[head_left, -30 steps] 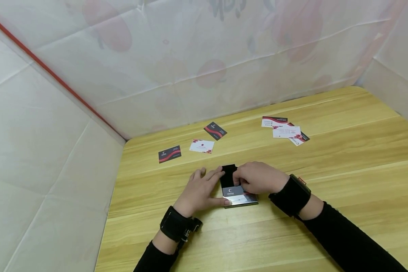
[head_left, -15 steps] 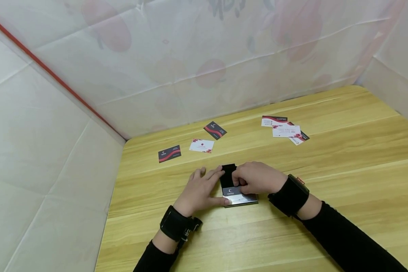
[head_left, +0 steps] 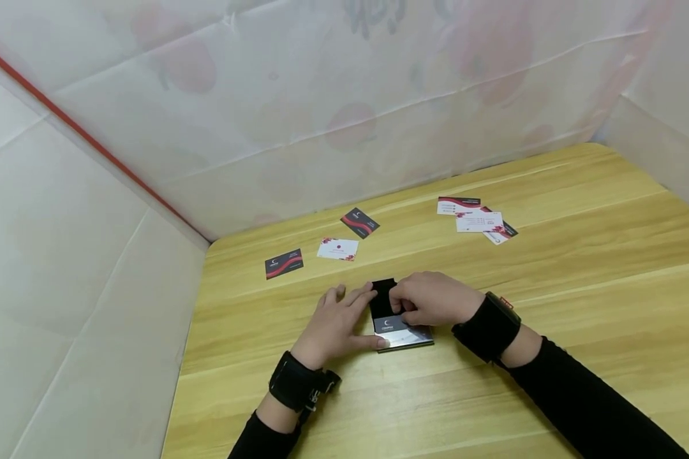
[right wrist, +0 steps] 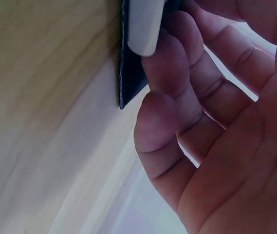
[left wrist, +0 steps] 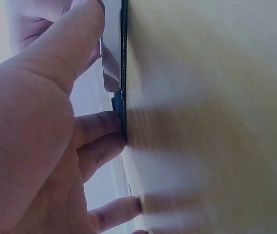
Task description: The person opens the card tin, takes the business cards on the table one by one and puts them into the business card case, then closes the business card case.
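Observation:
A business card case [head_left: 404, 338] lies flat on the table between both hands, with a black inside and a shiny metal front pocket. Tucked partly into that pocket is a dark grey business card [head_left: 387, 324]. My left hand [head_left: 334, 328] rests its thumb on the metal pocket at the near left. Its fairly straight, spread fingers touch the case's left edge, as the left wrist view also shows. With curled fingers my right hand [head_left: 436, 299] pinches the card at its right part, covering much of it. In the right wrist view the fingertips [right wrist: 155, 114] sit close beside the case.
Beyond the hands on the wooden table [head_left: 580, 287] lie a dark card [head_left: 284, 264], a white flowered card [head_left: 337, 249] and another dark card [head_left: 360, 223]. A few overlapping cards [head_left: 479, 222] lie farther right. Fabric walls [head_left: 298, 115] border the table.
The right hand has shifted very slightly left over the card. The left hand keeps its place on the case. The head view has turned a little.

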Tool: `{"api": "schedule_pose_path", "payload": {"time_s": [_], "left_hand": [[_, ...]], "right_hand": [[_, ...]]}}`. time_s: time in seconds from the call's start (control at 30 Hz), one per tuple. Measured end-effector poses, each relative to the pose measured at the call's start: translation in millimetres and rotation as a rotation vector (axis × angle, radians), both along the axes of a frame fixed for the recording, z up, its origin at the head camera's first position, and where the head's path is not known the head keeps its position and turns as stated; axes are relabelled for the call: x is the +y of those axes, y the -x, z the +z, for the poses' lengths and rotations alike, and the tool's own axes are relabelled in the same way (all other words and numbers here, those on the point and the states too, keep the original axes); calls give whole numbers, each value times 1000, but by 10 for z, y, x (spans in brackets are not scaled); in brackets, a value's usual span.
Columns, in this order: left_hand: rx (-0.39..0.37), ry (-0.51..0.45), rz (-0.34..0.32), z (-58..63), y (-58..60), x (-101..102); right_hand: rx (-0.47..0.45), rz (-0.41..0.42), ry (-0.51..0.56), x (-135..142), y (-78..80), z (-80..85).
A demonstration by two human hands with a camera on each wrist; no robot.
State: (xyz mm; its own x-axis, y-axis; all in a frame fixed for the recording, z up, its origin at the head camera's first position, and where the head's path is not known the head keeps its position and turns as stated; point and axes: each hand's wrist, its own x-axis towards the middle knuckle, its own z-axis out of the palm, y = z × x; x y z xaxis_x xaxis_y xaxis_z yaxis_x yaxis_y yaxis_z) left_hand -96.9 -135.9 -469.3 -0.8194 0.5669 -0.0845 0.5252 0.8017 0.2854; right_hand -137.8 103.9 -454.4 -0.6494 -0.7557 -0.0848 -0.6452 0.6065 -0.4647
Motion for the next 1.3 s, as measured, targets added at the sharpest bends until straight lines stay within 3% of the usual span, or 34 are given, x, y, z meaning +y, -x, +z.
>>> {"api": "schedule_pose_path", "payload": {"time_s": [0.17,0.4,0.57,0.77,0.9,1.3], "left_hand": [[-5,-12,3,-4,-20,-2],[-13,-12,10,-14,-20,-5],[-19,-12,8,-15,-15,-8],[-23,-14,8,-14,-13,-10],[-19,-5,7,-13,-19,-10],[-15,-10,3,-15,-16,-9]], "right_hand": [[44,-28,12,89,71,-6],[209,-219,9,455,295,-13],[166,-349,-48,758,407,27],[94,-430,-154,979,477,14],[66,-441,-175,1010,500,-27],[189,-329,-83,804,446,-53]]}}
